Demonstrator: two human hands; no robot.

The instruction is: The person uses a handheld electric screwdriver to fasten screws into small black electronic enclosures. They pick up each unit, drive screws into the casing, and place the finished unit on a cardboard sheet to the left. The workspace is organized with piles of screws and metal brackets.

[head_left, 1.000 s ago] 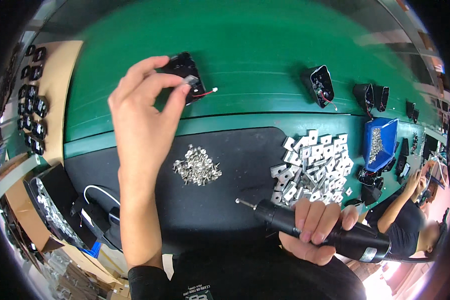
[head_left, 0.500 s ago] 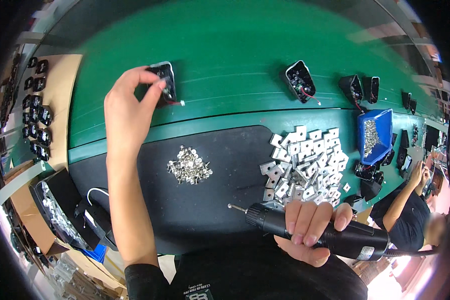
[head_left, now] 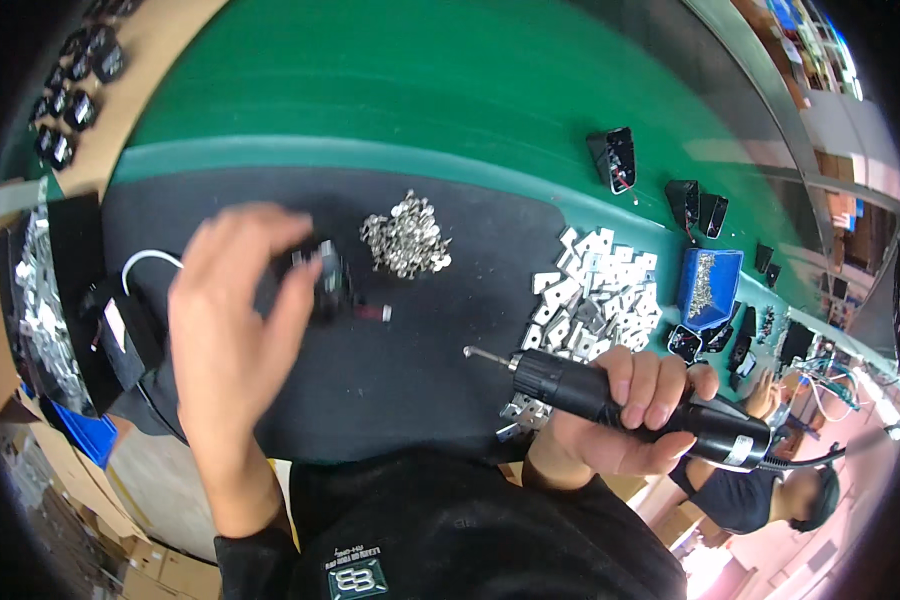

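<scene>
My left hand [head_left: 232, 310], smeared by motion, grips a black plastic housing [head_left: 327, 285] between thumb and fingers over the black mat [head_left: 370, 380]. A short wire with a white connector [head_left: 385, 312] sticks out from the housing. In my right hand [head_left: 635, 405] lies a black electric screwdriver [head_left: 560, 383], its bit pointing left over the mat. Something small and shiny sits at the bit's tip, too small to make out. A pile of silver screws [head_left: 407, 238] is right of the housing. Beyond the screwdriver, many square metal blocks with holes [head_left: 605, 290] are heaped.
A blue bin [head_left: 711, 290] of small screws stands at the right, with several black housings [head_left: 615, 160] around and beyond it. At the left are a box of metal parts [head_left: 50, 300] and a black device with a white cable [head_left: 125, 335]. A co-worker [head_left: 735, 495] sits far right.
My left hand has brought the housing from the green table nearer to me, over the black mat. The view has shifted. My right hand keeps hold of the screwdriver.
</scene>
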